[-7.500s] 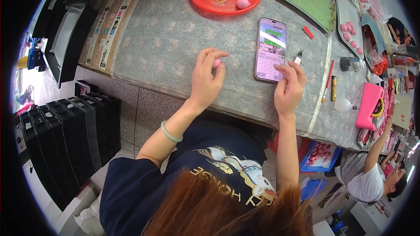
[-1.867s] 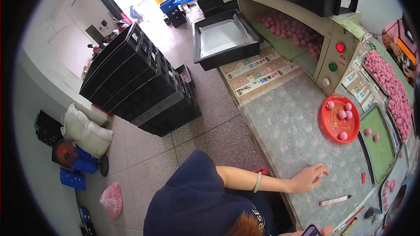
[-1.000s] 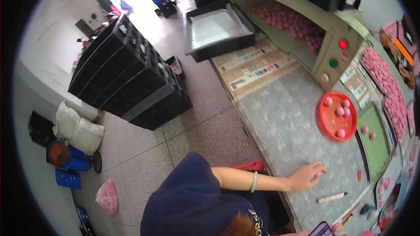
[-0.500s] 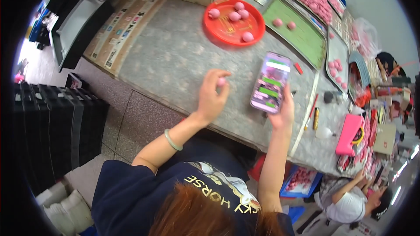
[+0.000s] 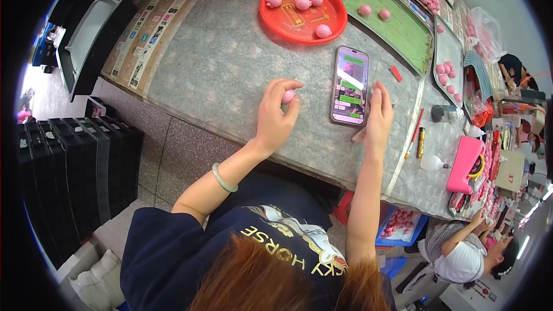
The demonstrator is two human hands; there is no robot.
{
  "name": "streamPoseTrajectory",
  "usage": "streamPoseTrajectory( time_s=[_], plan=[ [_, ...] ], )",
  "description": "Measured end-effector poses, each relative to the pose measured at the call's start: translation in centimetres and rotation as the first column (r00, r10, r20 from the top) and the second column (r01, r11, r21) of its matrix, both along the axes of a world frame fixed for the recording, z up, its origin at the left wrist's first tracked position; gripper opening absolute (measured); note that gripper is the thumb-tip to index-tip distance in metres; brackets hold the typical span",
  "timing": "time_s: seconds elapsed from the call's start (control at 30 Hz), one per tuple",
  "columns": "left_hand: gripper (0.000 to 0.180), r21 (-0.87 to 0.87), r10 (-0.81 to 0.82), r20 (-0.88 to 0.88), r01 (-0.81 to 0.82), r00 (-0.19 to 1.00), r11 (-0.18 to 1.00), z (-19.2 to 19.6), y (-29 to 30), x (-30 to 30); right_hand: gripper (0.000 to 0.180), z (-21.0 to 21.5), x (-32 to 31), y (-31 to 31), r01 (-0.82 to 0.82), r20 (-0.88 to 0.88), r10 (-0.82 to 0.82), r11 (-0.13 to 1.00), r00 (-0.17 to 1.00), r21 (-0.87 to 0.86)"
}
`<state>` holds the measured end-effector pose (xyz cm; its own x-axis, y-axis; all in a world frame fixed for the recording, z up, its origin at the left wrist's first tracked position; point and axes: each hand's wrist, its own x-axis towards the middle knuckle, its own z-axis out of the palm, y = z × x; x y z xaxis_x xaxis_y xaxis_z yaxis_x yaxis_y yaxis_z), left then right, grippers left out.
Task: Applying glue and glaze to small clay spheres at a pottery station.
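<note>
My left hand (image 5: pixel 275 116) is curled round a small pink ball (image 5: pixel 288 97), which shows between the thumb and fingers just above the table. A smartphone (image 5: pixel 350 89) with a lit screen lies on the table to the right of that hand. Beside the phone's right edge is my right hand (image 5: pixel 379 116), its fingers stretched out and apart from the phone, holding nothing that I can see. Beyond the phone stands a round red tray (image 5: pixel 282 27) with several pink balls (image 5: pixel 324 31) on it; one of them at the left has small bumps.
A green-lined metal tray (image 5: pixel 397 37) with two pink balls stands at the back right, near a smaller tray (image 5: pixel 447 52). A red cap-like piece (image 5: pixel 396 74), a brush (image 5: pixel 414 132) and a pink tape dispenser (image 5: pixel 465 164) lie to the right. Another person (image 5: pixel 461 259) sits at far right.
The phone has gone from my right hand onto the table, and that hand has let go and moved slightly right. My left hand keeps the pink ball.
</note>
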<state>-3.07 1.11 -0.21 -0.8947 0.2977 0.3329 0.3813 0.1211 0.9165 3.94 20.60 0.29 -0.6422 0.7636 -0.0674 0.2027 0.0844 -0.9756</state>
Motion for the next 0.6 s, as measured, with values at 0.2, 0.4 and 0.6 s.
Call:
streamPoseTrajectory(
  time_s=[0.2,0.4,0.6],
  plan=[
    [0.023,-0.006,-0.012,0.005,0.012,1.0,1.0,0.0,0.1,0.0,0.027,0.7,3.1,-0.5,-0.028,0.022,0.022,0.939,1.0,0.342],
    [0.023,-0.028,-0.018,0.023,0.018,1.0,0.999,0.2,0.1,0.1,0.032,0.9,5.3,-2.8,-0.245,0.089,0.257,0.683,0.962,0.687],
    [0.023,-0.038,-0.02,0.026,0.021,0.999,0.999,0.2,0.0,0.0,0.032,0.8,4.9,-3.3,-0.173,0.055,0.176,0.778,0.983,0.604]
  ],
)
